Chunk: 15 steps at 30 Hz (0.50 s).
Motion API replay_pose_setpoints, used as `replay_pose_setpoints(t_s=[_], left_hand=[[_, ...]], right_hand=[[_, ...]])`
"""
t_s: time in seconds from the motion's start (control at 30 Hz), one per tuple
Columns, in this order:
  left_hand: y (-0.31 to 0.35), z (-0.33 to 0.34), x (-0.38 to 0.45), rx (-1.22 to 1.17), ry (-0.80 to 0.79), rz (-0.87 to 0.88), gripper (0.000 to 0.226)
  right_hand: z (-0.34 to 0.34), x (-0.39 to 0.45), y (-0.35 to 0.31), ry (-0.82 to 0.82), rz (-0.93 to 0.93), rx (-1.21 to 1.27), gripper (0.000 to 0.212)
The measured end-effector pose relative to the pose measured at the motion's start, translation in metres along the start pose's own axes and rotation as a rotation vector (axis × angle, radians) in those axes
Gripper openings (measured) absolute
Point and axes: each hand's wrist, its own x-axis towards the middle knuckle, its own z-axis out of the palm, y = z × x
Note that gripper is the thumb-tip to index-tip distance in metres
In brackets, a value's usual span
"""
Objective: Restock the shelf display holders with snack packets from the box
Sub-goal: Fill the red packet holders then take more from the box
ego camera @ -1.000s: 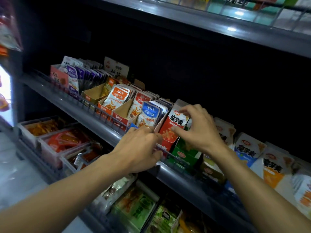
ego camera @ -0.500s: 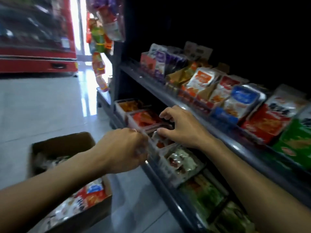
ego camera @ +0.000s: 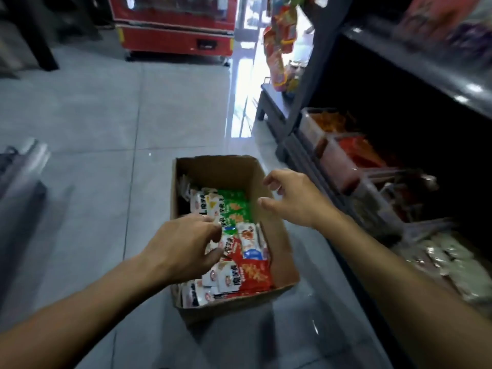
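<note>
Cardboard box [ego camera: 277, 235] sits on the floor [ego camera: 93, 129], centre of view, open top. Snack packets [ego camera: 234, 251] lie in it, piled from the near wall back past the middle; far end holds fewer. Left hand [ego camera: 183, 249] is over the box's near-left part, fingers down among the packets, probably touching them. Right hand [ego camera: 295, 198] is above the box's right wall, apart from the packets. Shelf unit [ego camera: 415, 65] stands right of the box. Its low tier carries a row of display holders [ego camera: 343, 166] running front to back. Vending cabinet [ego camera: 175, 25] stands far behind, across the floor. Hanging packets [ego camera: 282, 49] at the shelf's far end.
</note>
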Motion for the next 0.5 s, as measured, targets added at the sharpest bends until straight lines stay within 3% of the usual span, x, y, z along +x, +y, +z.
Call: replay_pose_setpoints(t_s=[0.17, 0.33, 0.5], left_hand=[[-0.074, 0.052, 0.015, 0.067, 0.066, -0.159, 0.036], [-0.108, 0.089, 0.029, 0.031, 0.085, -0.101, 0.046], [-0.122, 0.106, 0.031, -0.106, 0.165, -0.046, 0.045]], right_hand=[[0.082, 0.057, 0.007, -0.144, 0.049, 0.071, 0.041], [0.147, 0.114, 0.028, -0.3, 0.108, 0.038, 0.048], [0.206, 0.146, 0.046, -0.397, 0.146, -0.026, 0.08]])
